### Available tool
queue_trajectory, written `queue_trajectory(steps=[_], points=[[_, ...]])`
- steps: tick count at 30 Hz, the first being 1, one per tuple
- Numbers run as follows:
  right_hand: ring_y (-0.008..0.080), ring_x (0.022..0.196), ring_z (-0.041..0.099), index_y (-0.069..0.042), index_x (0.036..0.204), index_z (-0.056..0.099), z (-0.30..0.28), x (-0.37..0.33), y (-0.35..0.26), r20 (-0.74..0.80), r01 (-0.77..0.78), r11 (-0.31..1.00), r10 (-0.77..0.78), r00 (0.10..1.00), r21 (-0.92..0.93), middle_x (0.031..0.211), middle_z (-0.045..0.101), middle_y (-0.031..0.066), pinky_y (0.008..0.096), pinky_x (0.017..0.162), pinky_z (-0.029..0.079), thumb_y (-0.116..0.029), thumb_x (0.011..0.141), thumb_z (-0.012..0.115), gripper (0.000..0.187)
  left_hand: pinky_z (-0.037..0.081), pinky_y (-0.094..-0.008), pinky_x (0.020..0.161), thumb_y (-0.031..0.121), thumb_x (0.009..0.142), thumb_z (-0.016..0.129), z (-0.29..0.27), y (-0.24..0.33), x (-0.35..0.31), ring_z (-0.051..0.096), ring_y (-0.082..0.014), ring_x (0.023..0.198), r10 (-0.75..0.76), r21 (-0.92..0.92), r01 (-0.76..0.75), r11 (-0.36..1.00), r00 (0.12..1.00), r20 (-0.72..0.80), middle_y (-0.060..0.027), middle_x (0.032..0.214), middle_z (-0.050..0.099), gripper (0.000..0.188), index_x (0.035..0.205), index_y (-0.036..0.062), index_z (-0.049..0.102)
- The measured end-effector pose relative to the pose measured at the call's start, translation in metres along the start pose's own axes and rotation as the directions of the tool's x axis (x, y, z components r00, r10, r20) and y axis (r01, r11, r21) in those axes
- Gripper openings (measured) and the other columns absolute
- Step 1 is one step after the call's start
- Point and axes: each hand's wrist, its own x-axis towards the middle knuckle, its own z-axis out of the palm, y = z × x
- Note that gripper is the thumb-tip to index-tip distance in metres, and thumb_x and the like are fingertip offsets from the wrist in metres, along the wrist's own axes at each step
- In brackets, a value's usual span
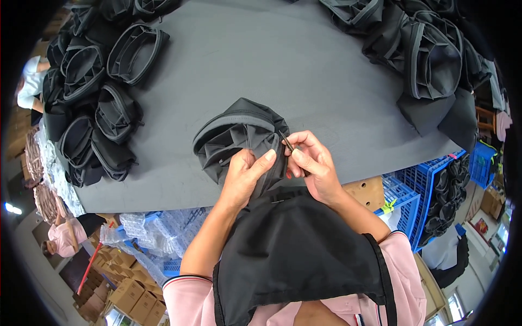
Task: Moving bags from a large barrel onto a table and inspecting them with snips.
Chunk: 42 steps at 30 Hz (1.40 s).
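Observation:
A black zippered fabric pouch (239, 117) lies at the near middle of the table, its mouth facing me and its inner folds showing. My left hand (243, 173) grips the pouch's near side, thumb on top and fingers tucked into the cloth. A fine thread seems to run up from those fingers. At the pouch's right edge, my right hand (312, 165) is closed around a slim dark tool that looks like thread snips (286, 142). Its tip touches or nearly touches the zipper edge. The right fingers partly cover the tool, so its full shape is hidden.
Similar black pouches (136, 54) are heaped along the table's left side, with more pouches (432, 57) at far right. Blue crates (427, 185) stand beyond the right edge. Bubble wrap (147, 231) and cardboard boxes (130, 296) sit lower left. Two people are in the left background.

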Motion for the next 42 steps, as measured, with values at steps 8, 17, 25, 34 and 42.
queue_trajectory(steps=[8, 17, 25, 34, 42], points=[[0.0096, 0.074, 0.055, 0.002, 0.098, 0.057, -0.010, -0.011, -0.010, 0.029, 0.220, 0.807, -0.244, 0.969, -0.548, 0.090, 0.048, 0.0029, 0.0240, 0.067, 0.046, -0.001, 0.080, 0.062, 0.018, 0.044, -0.0212, 0.059, 0.019, 0.086, 0.062, -0.001, -0.003, -0.013, 0.056, -0.0063, 0.064, -0.049, -0.244, 0.034, 0.969, 0.997, -0.055, -0.0059, 0.072, 0.064, 0.029, 0.065, 0.0003, 0.061], [0.0125, 0.080, 0.056, 0.003, 0.097, 0.061, -0.002, -0.006, -0.012, 0.124, 0.271, 0.771, -0.245, 0.961, -0.577, 0.089, 0.048, 0.0041, 0.0249, 0.073, 0.047, 0.000, 0.078, 0.064, 0.020, 0.047, -0.0235, 0.071, 0.016, 0.087, 0.061, -0.012, -0.007, -0.020, 0.061, -0.0112, 0.077, -0.068, -0.303, 0.074, 0.950, 0.997, 0.031, -0.0106, 0.085, 0.066, 0.023, 0.083, -0.0058, 0.064], [0.0133, 0.073, 0.056, -0.002, 0.094, 0.063, 0.003, -0.006, -0.016, 0.179, 0.373, 0.537, -0.379, 0.908, -0.757, 0.084, 0.051, 0.0042, 0.0246, 0.067, 0.046, -0.003, 0.075, 0.068, 0.020, 0.046, -0.0242, 0.073, 0.018, 0.087, 0.062, -0.012, -0.013, -0.018, 0.061, -0.0115, 0.079, -0.038, -0.290, 0.046, 0.956, 0.999, 0.034, -0.0109, 0.086, 0.066, 0.026, 0.087, -0.0072, 0.064], [0.0131, 0.063, 0.054, -0.004, 0.092, 0.064, 0.003, -0.003, -0.025, 0.247, 0.433, 0.395, -0.439, 0.864, -0.811, 0.078, 0.052, 0.0045, 0.0247, 0.058, 0.044, -0.003, 0.073, 0.067, 0.019, 0.047, -0.0255, 0.075, 0.019, 0.088, 0.060, -0.012, -0.009, -0.017, 0.061, -0.0120, 0.081, -0.001, -0.300, 0.018, 0.954, 0.998, 0.056, -0.0109, 0.088, 0.066, 0.026, 0.089, -0.0069, 0.064], [0.0104, 0.069, 0.048, -0.001, 0.098, 0.057, 0.010, -0.007, -0.019, 0.032, 0.256, 0.729, -0.306, 0.951, -0.635, 0.087, 0.048, 0.0033, 0.0234, 0.062, 0.043, -0.004, 0.072, 0.071, 0.029, 0.045, -0.0348, 0.093, 0.026, 0.096, 0.044, 0.016, 0.022, 0.013, 0.059, -0.0211, 0.097, -0.118, -0.691, -0.100, 0.716, 0.958, -0.262, -0.0090, 0.102, 0.062, 0.030, 0.106, -0.0008, 0.053]])
